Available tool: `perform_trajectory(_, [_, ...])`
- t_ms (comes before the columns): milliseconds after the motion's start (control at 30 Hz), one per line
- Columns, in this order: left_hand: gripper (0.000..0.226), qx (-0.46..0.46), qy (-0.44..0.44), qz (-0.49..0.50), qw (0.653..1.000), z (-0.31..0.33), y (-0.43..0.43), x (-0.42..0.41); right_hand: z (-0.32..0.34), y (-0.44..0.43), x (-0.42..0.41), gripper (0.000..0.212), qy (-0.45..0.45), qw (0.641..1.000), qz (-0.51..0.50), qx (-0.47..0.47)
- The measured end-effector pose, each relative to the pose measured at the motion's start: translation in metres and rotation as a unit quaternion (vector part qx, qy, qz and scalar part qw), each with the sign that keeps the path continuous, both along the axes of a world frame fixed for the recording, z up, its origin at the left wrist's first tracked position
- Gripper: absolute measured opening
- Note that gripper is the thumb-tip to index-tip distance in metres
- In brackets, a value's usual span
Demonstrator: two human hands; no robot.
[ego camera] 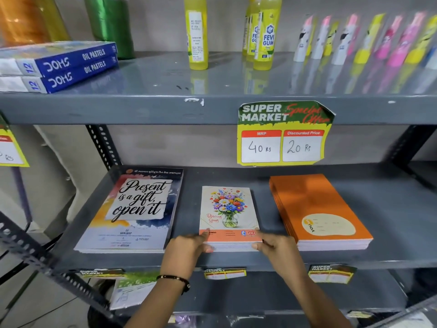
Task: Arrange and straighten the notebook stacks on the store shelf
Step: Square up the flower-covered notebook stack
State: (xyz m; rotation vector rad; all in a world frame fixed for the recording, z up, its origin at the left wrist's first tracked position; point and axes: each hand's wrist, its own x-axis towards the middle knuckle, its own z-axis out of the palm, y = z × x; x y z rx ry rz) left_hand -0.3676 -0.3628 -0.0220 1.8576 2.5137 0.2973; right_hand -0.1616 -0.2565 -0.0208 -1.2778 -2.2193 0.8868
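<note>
Three notebook stacks lie on the grey middle shelf (236,260). The middle stack, with a flower-bouquet cover (228,210), sits near the shelf's front edge. My left hand (189,245) grips its front left corner, thumb on the cover. At the front right corner my right hand (276,246) pinches the stack. To the left lies a larger stack with the words "Present is a gift, open it" (132,214), slightly skewed. An orange stack (316,211) lies to the right, angled and a little fanned.
The upper shelf carries blue oil pastel boxes (59,67), yellow gum bottles (262,34) and a row of pens (361,39). A price tag (282,136) hangs from its edge. A slotted upright (101,145) stands behind the left stack.
</note>
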Motion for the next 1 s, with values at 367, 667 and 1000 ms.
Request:
perform_trajectory(367, [0.04, -0.073, -0.002, 0.001, 0.997, 0.008, 0.007, 0.0, -0.002, 0.006, -0.004, 0.033, -0.04, 0.998, 0.013, 0.04])
perform_trajectory(667, [0.039, -0.077, 0.04, -0.026, 0.996, 0.003, 0.006, 0.0, -0.006, 0.003, -0.004, 0.032, -0.074, 0.989, 0.037, 0.119])
perform_trajectory(1000, [0.046, -0.044, -0.069, -0.033, 0.996, 0.019, -0.004, -0.01, 0.015, 0.001, -0.002, 0.032, 0.01, 0.997, -0.02, 0.078])
